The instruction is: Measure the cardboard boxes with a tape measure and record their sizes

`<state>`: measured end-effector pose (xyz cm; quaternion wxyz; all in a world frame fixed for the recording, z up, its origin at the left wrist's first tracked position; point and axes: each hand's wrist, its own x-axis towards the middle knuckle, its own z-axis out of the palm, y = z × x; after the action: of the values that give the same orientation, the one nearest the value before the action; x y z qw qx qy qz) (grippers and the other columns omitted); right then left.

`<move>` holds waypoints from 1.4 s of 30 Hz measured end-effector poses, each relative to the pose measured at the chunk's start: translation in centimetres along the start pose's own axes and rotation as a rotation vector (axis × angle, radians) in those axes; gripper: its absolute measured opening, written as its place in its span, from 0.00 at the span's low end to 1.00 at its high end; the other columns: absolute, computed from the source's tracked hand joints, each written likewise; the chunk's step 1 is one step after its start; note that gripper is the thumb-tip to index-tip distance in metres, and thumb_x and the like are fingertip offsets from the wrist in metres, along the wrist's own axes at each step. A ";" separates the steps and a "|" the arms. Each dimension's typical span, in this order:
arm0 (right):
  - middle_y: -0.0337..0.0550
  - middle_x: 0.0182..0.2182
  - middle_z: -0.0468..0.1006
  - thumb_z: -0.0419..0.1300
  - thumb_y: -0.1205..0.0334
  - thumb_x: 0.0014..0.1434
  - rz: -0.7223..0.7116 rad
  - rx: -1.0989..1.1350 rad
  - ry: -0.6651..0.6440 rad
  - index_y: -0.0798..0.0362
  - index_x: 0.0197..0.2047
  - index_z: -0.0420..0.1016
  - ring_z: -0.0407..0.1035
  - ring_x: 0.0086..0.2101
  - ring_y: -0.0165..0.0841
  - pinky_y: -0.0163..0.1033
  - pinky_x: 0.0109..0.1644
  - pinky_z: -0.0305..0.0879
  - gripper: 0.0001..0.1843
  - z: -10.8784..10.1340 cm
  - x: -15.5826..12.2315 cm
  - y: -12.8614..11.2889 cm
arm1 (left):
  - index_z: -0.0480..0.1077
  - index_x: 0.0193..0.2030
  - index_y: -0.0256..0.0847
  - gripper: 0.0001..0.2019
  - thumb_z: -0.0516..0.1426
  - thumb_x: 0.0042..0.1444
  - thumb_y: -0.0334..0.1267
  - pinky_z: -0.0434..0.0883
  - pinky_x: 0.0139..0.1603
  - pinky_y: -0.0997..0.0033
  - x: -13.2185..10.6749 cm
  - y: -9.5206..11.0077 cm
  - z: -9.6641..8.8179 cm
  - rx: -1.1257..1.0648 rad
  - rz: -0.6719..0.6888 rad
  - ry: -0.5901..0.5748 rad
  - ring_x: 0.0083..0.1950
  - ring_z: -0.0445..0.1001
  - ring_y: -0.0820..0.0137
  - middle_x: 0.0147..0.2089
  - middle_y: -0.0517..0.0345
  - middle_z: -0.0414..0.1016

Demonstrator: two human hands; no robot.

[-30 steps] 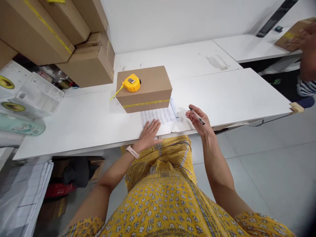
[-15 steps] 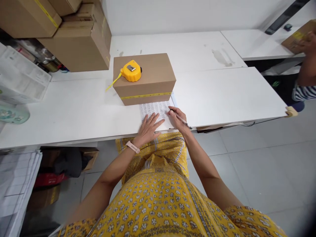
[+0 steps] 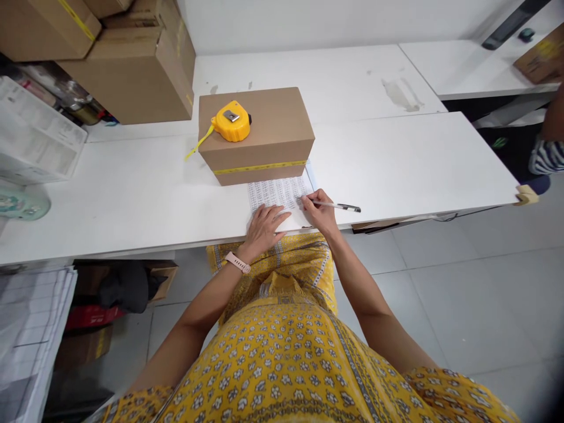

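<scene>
My right hand is closed around a pen, whose far end sticks out to the right. Its fingertips rest at the right side of a sheet of paper covered with rows of handwriting. Flat on the sheet's lower left part lies my left hand, fingers spread, with a pink band on its wrist. A brown cardboard box with a yellow tape strip stands just behind the hands and covers the paper's upper part. On its top sits a yellow tape measure, a bit of its blade pulled out to the left.
Cardboard boxes are stacked at the back left, near a white container and a green bottle. The white table ends at a padded corner on the right. Another person's striped sleeve shows at the right edge.
The pen has swung in my right hand, its far end going from down-right to nearly level. My left hand stays on the paper. The view has shifted slightly.
</scene>
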<state>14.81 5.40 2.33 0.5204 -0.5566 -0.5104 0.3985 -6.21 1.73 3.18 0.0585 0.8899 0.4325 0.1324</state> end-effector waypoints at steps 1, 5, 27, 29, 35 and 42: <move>0.33 0.23 0.68 0.65 0.42 0.58 -0.018 -0.032 0.017 0.48 0.29 0.64 0.61 0.26 0.29 0.38 0.34 0.60 0.21 0.0 -0.1 -0.1 | 0.65 0.71 0.44 0.31 0.64 0.62 0.42 0.54 0.76 0.45 0.2 0.3 -0.2 0.009 -0.014 -0.019 0.68 0.66 0.53 0.69 0.46 0.68; 0.33 0.24 0.66 0.64 0.44 0.58 -0.060 -0.084 0.009 0.48 0.29 0.64 0.59 0.28 0.29 0.38 0.33 0.58 0.19 -0.1 -0.1 -0.3 | 0.60 0.75 0.45 0.37 0.65 0.60 0.40 0.50 0.76 0.40 0.7 1.3 -0.5 0.059 -0.058 -0.068 0.70 0.62 0.48 0.72 0.41 0.62; 0.30 0.18 0.58 0.62 0.53 0.57 -0.101 -0.205 0.010 0.47 0.26 0.58 0.53 0.23 0.28 0.38 0.30 0.50 0.17 0.1 -0.1 0.2 | 0.60 0.74 0.47 0.36 0.65 0.59 0.38 0.49 0.77 0.40 0.7 1.4 -0.3 0.069 -0.075 -0.057 0.77 0.54 0.48 0.77 0.43 0.56; 0.31 0.18 0.59 0.62 0.52 0.58 -0.104 -0.211 0.005 0.47 0.26 0.58 0.53 0.23 0.28 0.38 0.30 0.51 0.17 0.0 -0.1 0.3 | 0.60 0.74 0.47 0.36 0.65 0.59 0.38 0.48 0.77 0.40 0.7 1.4 -0.3 0.057 -0.080 -0.059 0.77 0.53 0.48 0.77 0.44 0.55; 0.30 0.18 0.59 0.62 0.51 0.58 -0.108 -0.220 0.008 0.47 0.26 0.58 0.53 0.23 0.29 0.38 0.30 0.50 0.17 0.1 -0.1 0.3 | 0.60 0.74 0.46 0.36 0.65 0.59 0.37 0.49 0.77 0.40 0.7 1.5 -0.3 0.059 -0.075 -0.057 0.77 0.53 0.47 0.77 0.43 0.55; 0.31 0.18 0.59 0.61 0.53 0.57 -0.113 -0.217 0.011 0.47 0.25 0.59 0.54 0.23 0.29 0.38 0.30 0.51 0.16 0.2 -0.1 0.2 | 0.60 0.74 0.46 0.36 0.65 0.59 0.37 0.48 0.77 0.40 0.7 1.5 -0.5 0.054 -0.081 -0.069 0.77 0.53 0.48 0.77 0.42 0.56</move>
<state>14.68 5.37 2.08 0.4816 -0.5823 -0.5781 0.3078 -4.78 1.35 4.10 0.0546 0.8770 0.4694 0.0873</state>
